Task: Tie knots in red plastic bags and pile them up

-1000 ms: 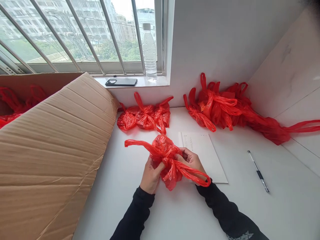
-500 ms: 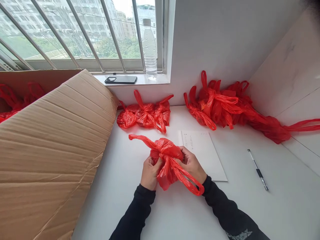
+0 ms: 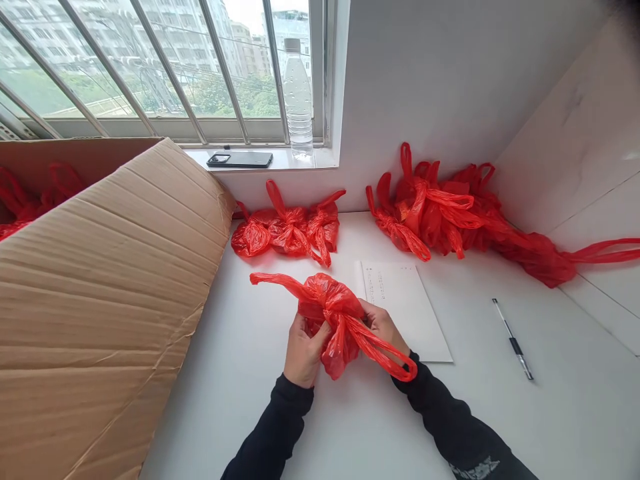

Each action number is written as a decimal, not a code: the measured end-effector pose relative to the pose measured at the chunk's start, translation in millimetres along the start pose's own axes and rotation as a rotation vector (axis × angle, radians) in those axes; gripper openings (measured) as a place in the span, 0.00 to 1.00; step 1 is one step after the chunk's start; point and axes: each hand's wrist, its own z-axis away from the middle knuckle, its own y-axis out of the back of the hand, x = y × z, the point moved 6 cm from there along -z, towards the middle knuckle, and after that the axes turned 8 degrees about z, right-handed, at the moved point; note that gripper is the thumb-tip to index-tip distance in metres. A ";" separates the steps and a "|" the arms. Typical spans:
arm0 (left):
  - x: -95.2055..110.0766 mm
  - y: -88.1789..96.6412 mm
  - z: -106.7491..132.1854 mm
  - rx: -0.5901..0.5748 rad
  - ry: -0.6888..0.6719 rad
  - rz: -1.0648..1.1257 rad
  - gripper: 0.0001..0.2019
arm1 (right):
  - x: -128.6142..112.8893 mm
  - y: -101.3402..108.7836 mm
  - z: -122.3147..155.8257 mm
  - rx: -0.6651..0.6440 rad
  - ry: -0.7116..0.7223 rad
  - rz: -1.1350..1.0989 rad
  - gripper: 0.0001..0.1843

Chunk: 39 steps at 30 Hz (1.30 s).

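Observation:
A crumpled red plastic bag is bunched between both hands over the white table. My left hand grips its left side with fingers curled into the plastic. My right hand pinches the right side, mostly hidden behind the bag. One handle loop trails left at the top; another loops down to the right over my right wrist. Both sleeves are black.
A large cardboard box flap fills the left, with red bags inside the box. A knotted bundle and a bigger pile of red bags lie by the wall. Paper sheet, pen, phone, water bottle.
The bag has been twisted and bunched tighter between the hands; the lower handle loop has shifted slightly. The hands stay in the same spot.

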 end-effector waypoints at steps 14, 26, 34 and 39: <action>3.7 1.0 2.7 0.033 0.160 0.317 0.23 | 6.5 4.8 -0.4 0.117 -0.070 -0.219 0.17; 8.6 -3.1 0.8 -0.009 0.042 0.166 0.32 | -2.7 1.0 2.0 -0.001 -0.037 -0.112 0.14; 12.3 -9.5 0.8 -0.033 -0.028 0.130 0.37 | 7.0 3.3 -1.5 0.066 -0.100 -0.217 0.24; 11.7 -3.8 -0.1 -0.040 0.033 0.172 0.30 | 8.3 -1.6 -1.7 0.028 -0.074 -0.140 0.21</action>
